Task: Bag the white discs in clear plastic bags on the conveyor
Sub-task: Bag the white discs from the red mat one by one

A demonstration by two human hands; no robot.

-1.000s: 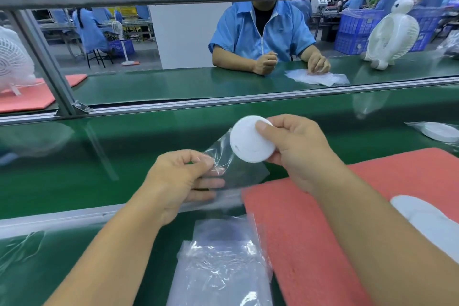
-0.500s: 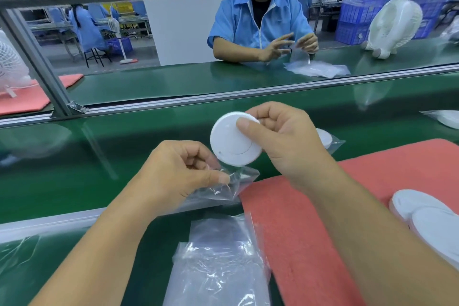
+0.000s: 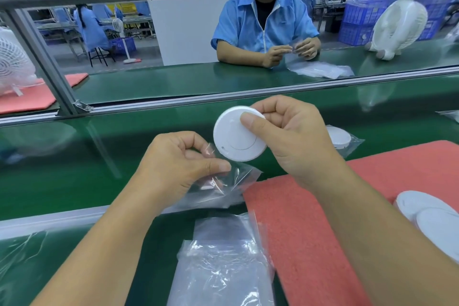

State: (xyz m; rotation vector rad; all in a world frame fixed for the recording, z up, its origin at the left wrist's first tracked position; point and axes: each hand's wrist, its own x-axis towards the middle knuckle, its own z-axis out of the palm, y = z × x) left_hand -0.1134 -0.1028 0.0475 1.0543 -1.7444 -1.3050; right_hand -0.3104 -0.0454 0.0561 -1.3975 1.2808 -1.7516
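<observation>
— Two hands up over the green conveyor (image 3: 74,181)?
— Yes. Right hand (image 3: 295,141) gripping a white disc (image 3: 236,136), thumb across its face, fingers (image 3: 270,109) curled behind the rim.
— And the left hand (image 3: 178,169)?
— Pinching the mouth of a clear bag (image 3: 223,186), just below the disc, near the red foam pad (image 3: 310,218).
— Anything else?
— Stack of empty bags (image 3: 221,263) at the near edge; more discs (image 3: 427,216) on the pad's right side; one bagged disc (image 3: 340,139) behind the right hand.
</observation>
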